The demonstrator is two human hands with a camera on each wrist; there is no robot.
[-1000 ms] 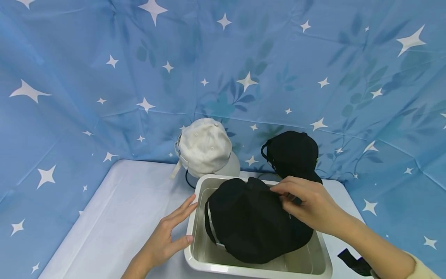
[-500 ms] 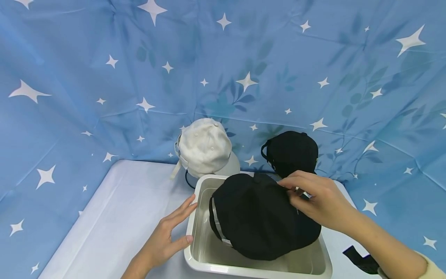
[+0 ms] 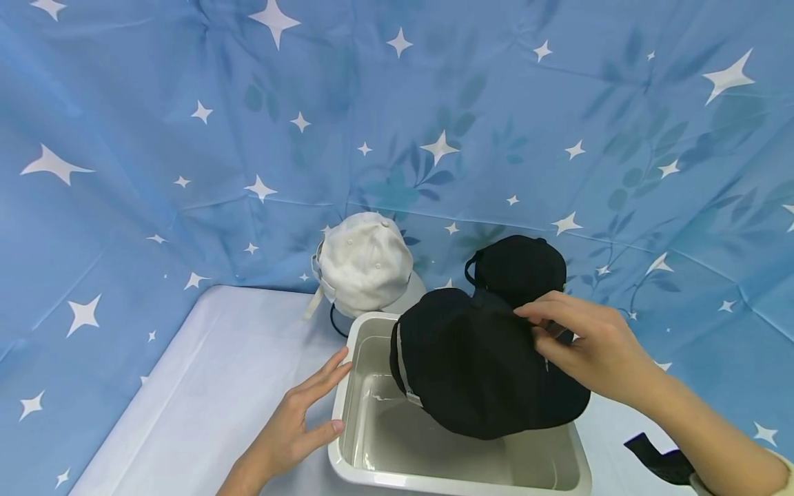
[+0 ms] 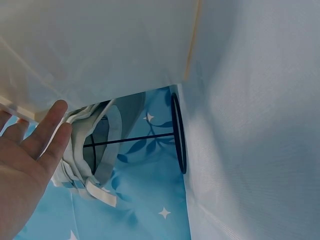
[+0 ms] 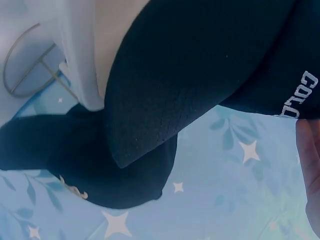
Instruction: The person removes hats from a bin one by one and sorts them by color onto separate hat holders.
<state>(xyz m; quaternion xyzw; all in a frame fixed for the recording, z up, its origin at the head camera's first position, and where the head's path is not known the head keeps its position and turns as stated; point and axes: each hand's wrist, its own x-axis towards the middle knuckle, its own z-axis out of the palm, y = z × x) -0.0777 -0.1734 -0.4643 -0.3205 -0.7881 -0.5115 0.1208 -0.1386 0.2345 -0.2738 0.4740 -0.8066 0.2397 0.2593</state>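
Observation:
In the head view a black cap (image 3: 477,365) hangs over the far part of a beige plastic bin (image 3: 397,477), brim to the right. My right hand (image 3: 592,344) pinches its front between thumb and fingers. White lettering (image 5: 300,95) shows on this cap in the right wrist view, with my fingertips right below it. My left hand (image 3: 294,427) is spread, its fingertips touching the bin's left rim. In the left wrist view that hand (image 4: 25,165) lies along the bin's outer wall (image 4: 110,50). The inside of the bin's far right part is hidden behind the cap.
Behind the bin, a white cap (image 3: 366,262) sits on a thin black wire stand (image 4: 178,135). Another black cap (image 3: 521,269) is at the back right, partly covered by the held one. A blue star-patterned cloth (image 3: 397,103) hangs behind the white table (image 3: 236,358).
My right hand has lifted the black cap up and to the right, baring more of the bin's floor. The left hand has stayed at the rim.

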